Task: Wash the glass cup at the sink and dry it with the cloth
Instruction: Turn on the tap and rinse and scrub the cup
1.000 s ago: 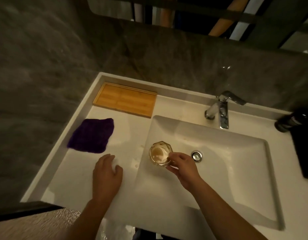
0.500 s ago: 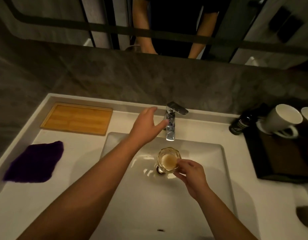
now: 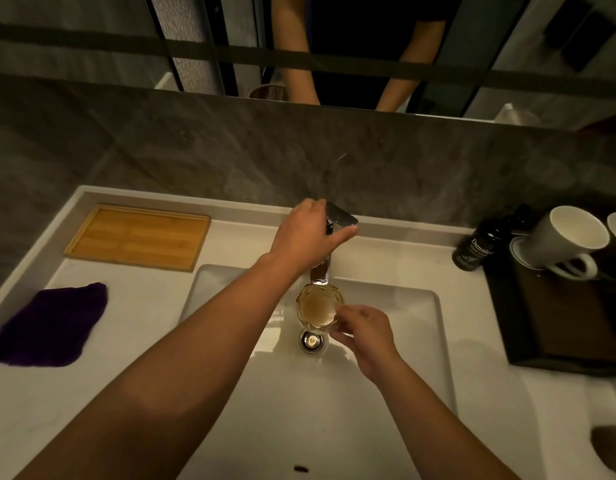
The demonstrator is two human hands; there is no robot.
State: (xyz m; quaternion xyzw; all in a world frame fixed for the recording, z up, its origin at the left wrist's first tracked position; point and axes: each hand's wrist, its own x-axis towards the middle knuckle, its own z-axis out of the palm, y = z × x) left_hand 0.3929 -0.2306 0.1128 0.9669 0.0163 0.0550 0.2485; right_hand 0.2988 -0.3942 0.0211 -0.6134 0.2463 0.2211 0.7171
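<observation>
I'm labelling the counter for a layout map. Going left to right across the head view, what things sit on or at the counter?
purple cloth → bamboo tray → left hand on the faucet → glass cup held by the right hand → dark bottle → white mug

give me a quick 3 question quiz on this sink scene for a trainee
1. True or false: the left hand is on the faucet handle.
2. Which hand holds the glass cup under the spout? A) left B) right C) neither
3. Fill in: the purple cloth lies on the counter to the ____ of the sink basin.

Key: 1 true. 2 B, the right hand grips the cup's rim just above the drain. 3 left, in front of the bamboo tray.
</observation>
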